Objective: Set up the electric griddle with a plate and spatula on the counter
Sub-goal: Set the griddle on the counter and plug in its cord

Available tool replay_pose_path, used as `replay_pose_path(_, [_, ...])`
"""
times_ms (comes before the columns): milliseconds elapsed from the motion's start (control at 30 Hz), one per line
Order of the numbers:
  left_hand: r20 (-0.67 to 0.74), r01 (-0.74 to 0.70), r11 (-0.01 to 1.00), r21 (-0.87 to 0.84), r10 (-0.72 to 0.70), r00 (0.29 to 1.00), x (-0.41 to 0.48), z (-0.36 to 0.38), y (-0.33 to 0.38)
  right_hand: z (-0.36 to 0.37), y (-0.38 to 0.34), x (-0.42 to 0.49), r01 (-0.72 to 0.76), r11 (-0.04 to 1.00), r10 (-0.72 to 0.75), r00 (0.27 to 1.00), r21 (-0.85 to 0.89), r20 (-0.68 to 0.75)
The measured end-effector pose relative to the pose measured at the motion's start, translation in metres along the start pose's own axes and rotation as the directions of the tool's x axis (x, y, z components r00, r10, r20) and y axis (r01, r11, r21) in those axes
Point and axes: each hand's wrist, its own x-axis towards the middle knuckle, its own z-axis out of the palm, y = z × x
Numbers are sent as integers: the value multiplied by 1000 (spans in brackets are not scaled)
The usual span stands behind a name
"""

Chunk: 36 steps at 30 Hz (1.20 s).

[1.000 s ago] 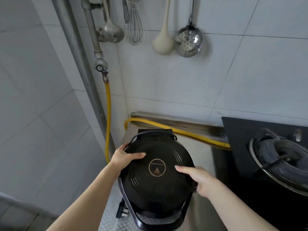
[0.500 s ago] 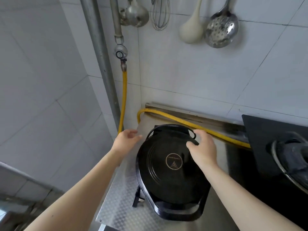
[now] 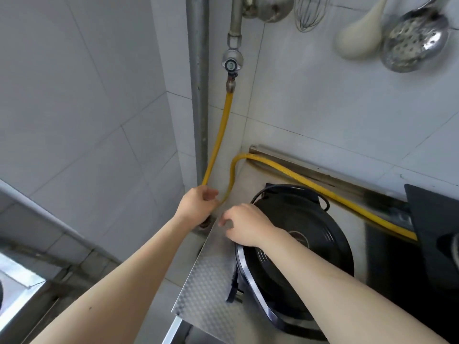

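Evidently heavy and rigid, the electric griddle [image 3: 295,247] on the tabletop [image 3: 206,286] wants gripping by its rear handle [image 3: 290,188]; left hand [image 3: 197,207] fingers curl at the yellow hose [image 3: 218,135], right hand [image 3: 246,225] fingers loosely apart, empty.

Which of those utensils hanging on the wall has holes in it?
The shiny metal skimmer at the far right; its round bowl is full of holes. The cream ladle beside it is solid, and the whisk is just wire loops.
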Motion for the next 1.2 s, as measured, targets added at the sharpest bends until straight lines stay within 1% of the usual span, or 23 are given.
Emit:
replay_pose_path(100, [-1, 10, 1000, 6, -10, 1000, 2, -4, -8, 4, -2, 15, -59, 972, 80, 993, -226, 86])
replay_pose_path(233, [22, 6, 1000, 9, -7, 1000, 7, -4, -12, -5, 11, 35, -149, 868, 227, 968, -473, 111])
replay_pose_path(333, [45, 9, 1000, 9, -9, 999, 10, -3, -15, -13, 21, 46, -229, 794, 333, 939, -563, 88])
replay_pose_path(400, [62, 13, 1000, 12, -14, 998, 13, -1, -17, -18, 24, 51, -240, 807, 314, 948, -540, 46])
replay_pose_path(467, [77, 14, 1000, 13, -15, 997, 14, 1, -18, -25, 27, 54, -218, 868, 242, 970, -447, -3])
replay_pose_path(533, [73, 11, 1000, 2, -11, 997, 16, 1, -17, -37, 32, 51, -189, 944, 186, 982, -270, -38])
replay_pose_path(600, [38, 0, 1000, -18, 1, 999, 18, 2, -12, -56, 42, 45, -185, 977, 175, 980, -104, -97])
replay_pose_path(667, [-9, -13, 998, -53, 13, 1000, 20, 4, -1, -81, 57, 37, -221, 974, 225, 948, 45, -227])
replay_pose_path(733, [-38, -34, 996, -84, 31, 999, 21, 7, 9, -103, 72, 29, -238, 934, 325, 875, 265, -358])
replay_pose_path(767, [-47, -51, 995, -91, 47, 998, 21, 9, 14, -111, 79, 25, -222, 902, 373, 833, 370, -409])
replay_pose_path(867, [-54, -106, 990, -90, 102, 993, 19, 21, 34, -129, 96, 8, -136, 786, 493, 727, 603, -478])
replay_pose_path(967, [-6, -127, 988, -89, 127, 992, 17, 34, 51, -146, 107, -11, -14, 670, 573, 645, 742, -506])
replay_pose_path(1033, [59, -138, 989, -58, 141, 988, 17, 44, 61, -159, 115, -28, 48, 623, 616, 586, 781, -527])
replay_pose_path(1100, [135, -127, 992, -15, 128, 983, 16, 56, 70, -166, 125, -48, 63, 610, 632, 563, 790, -533])
replay_pose_path(1200, [203, -90, 987, 130, 63, 977, 13, 73, 76, -162, 139, -74, -18, 617, 634, 603, 787, -484])
